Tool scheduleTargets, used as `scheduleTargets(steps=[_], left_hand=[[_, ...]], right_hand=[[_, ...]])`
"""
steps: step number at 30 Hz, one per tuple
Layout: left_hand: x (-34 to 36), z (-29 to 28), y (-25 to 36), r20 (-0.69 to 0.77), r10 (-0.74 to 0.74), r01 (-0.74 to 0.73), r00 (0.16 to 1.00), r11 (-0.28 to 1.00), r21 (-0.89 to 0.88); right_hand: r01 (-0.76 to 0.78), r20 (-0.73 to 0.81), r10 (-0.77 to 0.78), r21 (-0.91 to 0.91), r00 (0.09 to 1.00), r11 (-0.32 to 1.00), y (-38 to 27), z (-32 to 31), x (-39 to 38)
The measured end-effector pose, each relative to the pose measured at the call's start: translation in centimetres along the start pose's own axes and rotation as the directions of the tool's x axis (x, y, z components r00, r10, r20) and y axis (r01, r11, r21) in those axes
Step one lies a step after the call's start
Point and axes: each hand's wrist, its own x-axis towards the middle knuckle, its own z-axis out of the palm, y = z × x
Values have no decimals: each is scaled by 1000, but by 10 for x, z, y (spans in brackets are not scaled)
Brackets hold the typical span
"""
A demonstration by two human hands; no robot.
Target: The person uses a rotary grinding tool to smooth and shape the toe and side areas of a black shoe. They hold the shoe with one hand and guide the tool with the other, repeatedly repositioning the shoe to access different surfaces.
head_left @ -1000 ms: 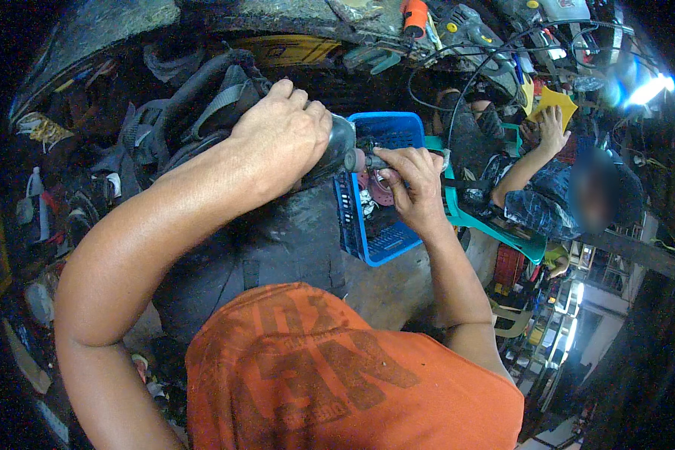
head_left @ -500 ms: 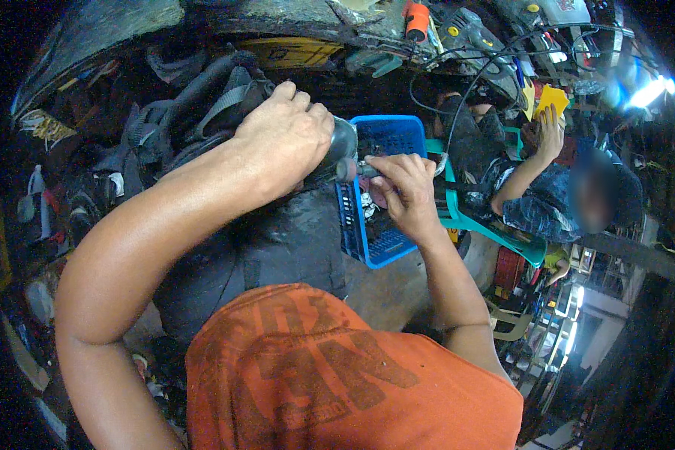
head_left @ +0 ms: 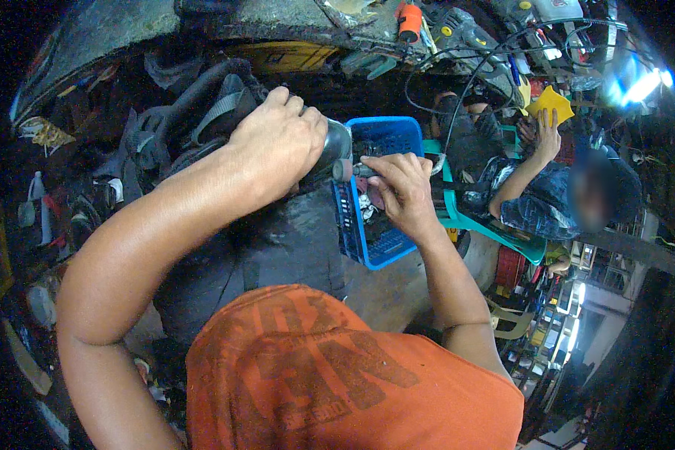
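My left hand (head_left: 281, 142) is wrapped over a glossy black rounded piece with a pale rim (head_left: 337, 141), which looks like the end of a shoe; the palm and most of the piece are hidden. Pinched in my right hand (head_left: 406, 187) is a slim rotary tool (head_left: 364, 170) with a small round grinding head (head_left: 343, 170). A silvery hose-like end (head_left: 438, 165) shows behind that hand. The grinding head sits just below the black piece's rim; whether they touch I cannot tell. Beneath both hands lies my dark-covered lap (head_left: 277, 247).
A blue plastic basket (head_left: 388, 260) with small scraps stands under my right hand. Black straps and bags (head_left: 165, 127) pile up at the left. Power tools (head_left: 465, 37) and black cables lie on the bench ahead. A co-worker's hand (head_left: 547, 139) holds a yellow sheet beside a green chair (head_left: 502, 238).
Both my hands and the black piece have shifted slightly left, still with the same grips. The co-worker's yellow sheet has turned a little.
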Motion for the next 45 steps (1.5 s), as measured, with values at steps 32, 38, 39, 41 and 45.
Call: scheduleTargets(steps=[32, 38, 39, 41, 45], left_hand=[[-9, 6, 13, -109, 11, -1, 994, 996, 88], [-7, 6, 12, -104, 10, -3, 995, 998, 67], [-7, 5, 13, -94, 7, -1, 996, 998, 60], [-7, 5, 12, -88, 6, 0, 996, 998, 68], [-7, 6, 11, -105, 10, -2, 994, 997, 76]], right_hand=[[43, 47, -40, -67, 998, 997, 11, -26, 35], [45, 43, -42, -62, 998, 997, 14, -25, 28], [47, 48, -44, -69, 998, 997, 14, -24, 27], [58, 47, -55, -66, 997, 996, 13, -24, 25], [27, 80, -23, -56, 997, 998, 5, -27, 18]])
